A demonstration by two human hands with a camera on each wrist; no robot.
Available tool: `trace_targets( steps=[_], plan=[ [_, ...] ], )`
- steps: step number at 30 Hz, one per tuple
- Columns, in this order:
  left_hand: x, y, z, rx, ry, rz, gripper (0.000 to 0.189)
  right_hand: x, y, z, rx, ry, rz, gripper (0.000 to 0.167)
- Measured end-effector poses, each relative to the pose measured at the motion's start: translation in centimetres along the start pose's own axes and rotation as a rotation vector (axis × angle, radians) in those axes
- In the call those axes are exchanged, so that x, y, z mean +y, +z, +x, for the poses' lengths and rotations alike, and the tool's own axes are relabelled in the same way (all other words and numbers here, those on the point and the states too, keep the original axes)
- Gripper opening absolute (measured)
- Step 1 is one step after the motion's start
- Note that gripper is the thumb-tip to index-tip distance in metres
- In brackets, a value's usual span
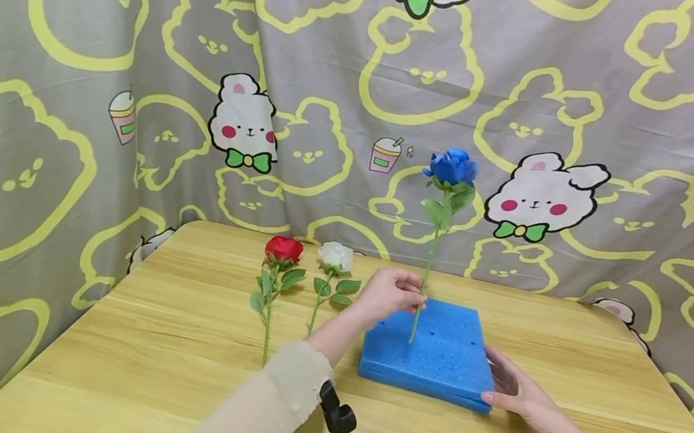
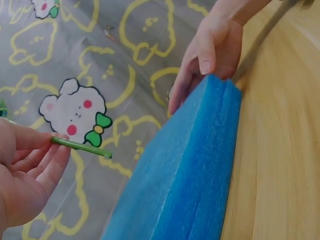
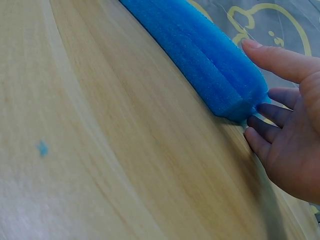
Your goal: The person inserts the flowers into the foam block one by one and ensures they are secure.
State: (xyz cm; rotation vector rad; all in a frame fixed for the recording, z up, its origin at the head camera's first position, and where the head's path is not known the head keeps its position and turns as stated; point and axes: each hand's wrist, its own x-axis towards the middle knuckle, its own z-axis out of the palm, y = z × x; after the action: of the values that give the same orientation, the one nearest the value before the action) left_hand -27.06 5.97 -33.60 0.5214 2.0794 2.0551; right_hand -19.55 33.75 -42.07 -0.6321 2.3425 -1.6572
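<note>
My left hand (image 1: 391,293) pinches the green stem of a blue artificial flower (image 1: 453,168) between thumb and fingers. The flower stands nearly upright, bloom on top. Below the fingers, the cut end of the stem (image 2: 95,149) sticks out, apart from the foam in the left wrist view. Under it a thick blue foam block (image 1: 433,359) lies on the table, with a few small holes in its top. My right hand (image 1: 525,402) is at the block's right side, its fingers extended along the edge and its thumb by the near corner.
To the left of the block lie a red rose (image 1: 283,250) and a white rose (image 1: 336,257), both with leafy stems, on the wooden table (image 1: 151,337). A patterned grey curtain (image 1: 331,55) hangs behind. A small blue scrap (image 3: 42,148) is on the tabletop.
</note>
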Motion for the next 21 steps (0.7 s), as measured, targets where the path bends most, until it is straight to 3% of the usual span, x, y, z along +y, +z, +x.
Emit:
trace_targets(
  steps=[21],
  plan=[
    [-0.4,5.5,2.3,0.036,0.061,0.041,0.016,0.6,-0.3,0.0,0.01,0.049,0.008,0.075]
  ],
)
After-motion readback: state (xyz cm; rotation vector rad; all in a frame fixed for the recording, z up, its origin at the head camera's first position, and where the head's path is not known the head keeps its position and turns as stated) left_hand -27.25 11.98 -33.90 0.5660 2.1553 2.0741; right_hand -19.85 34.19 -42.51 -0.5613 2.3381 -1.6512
